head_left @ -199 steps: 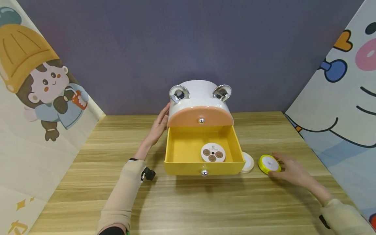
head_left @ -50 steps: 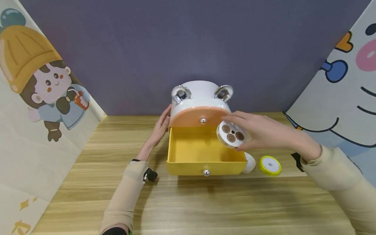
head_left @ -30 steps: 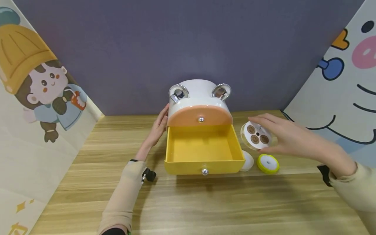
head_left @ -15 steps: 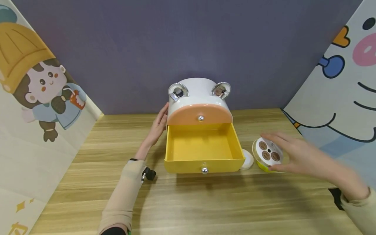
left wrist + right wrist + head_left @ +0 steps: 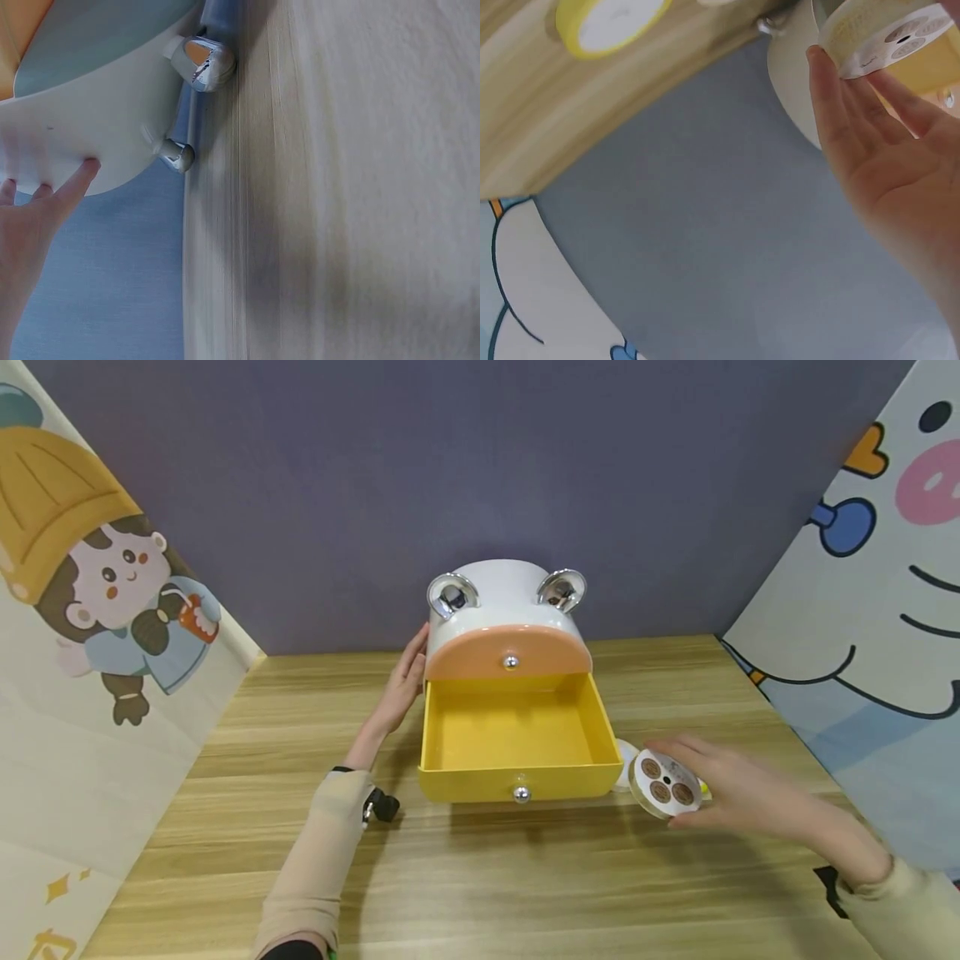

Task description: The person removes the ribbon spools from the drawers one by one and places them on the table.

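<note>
A spool of cream ribbon (image 5: 666, 783) with three brown circles on its white face is tilted between the thumb and fingers of my right hand (image 5: 753, 797). It is held above the table, right of the drawer. In the right wrist view, the fingertips grip the rim of the spool (image 5: 900, 41). My left hand (image 5: 399, 693) rests with extended fingers against the left side of a white drawer box (image 5: 498, 589). The left wrist view shows those fingertips touching the white wall (image 5: 112, 120). The box's yellow lower drawer (image 5: 480, 785) is pulled out, with nothing inside.
A white roll (image 5: 624, 756) lies by the drawer's right front corner, partly covered by the held spool. Behind the right hand sits a yellow-rimmed roll (image 5: 619, 26), mostly hidden in the head view. Silver ring-shaped ears (image 5: 561, 591) stick out from the box top.
My right hand reached from beside the yellow-rimmed roll to the drawer and lifted out the ribbon spool. It then carried the spool right and lower, most recently slightly left. The left hand stayed put.
</note>
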Available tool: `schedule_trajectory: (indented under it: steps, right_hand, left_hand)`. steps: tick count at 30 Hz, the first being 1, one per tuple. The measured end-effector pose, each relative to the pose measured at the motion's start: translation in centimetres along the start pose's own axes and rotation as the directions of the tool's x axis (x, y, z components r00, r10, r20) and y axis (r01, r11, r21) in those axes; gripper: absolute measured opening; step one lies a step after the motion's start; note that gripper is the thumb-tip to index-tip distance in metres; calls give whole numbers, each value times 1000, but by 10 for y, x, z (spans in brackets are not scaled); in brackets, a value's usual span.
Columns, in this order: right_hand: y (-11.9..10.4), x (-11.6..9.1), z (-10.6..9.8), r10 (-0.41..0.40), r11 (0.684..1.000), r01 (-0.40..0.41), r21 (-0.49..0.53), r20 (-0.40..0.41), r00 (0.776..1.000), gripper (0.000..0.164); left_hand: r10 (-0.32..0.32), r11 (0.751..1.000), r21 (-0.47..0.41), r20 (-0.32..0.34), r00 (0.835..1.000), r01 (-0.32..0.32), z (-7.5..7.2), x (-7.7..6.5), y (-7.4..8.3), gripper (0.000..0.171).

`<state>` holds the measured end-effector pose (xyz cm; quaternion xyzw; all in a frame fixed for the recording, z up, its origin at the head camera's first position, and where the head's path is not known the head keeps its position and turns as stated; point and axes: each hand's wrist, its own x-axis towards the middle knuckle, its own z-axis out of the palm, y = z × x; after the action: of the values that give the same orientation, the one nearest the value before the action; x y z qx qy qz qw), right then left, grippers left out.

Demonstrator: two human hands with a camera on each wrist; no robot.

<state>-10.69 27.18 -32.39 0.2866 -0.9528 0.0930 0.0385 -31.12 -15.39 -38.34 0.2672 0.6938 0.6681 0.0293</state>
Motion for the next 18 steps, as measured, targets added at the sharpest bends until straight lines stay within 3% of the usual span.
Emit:
schedule_trajectory:
  steps: [11,18]
  right_hand:
    - [-5,2,30,-25,998,24,53,23,999,84]
    - [-9,1,44,-5,996,-4,89,96,995,86]
  left_hand:
    - [-7,1000,-7,5,1000,7,0,-1,0,52]
    - [3,1000,-9,-4,1000,-3,-1,1,-3,52]
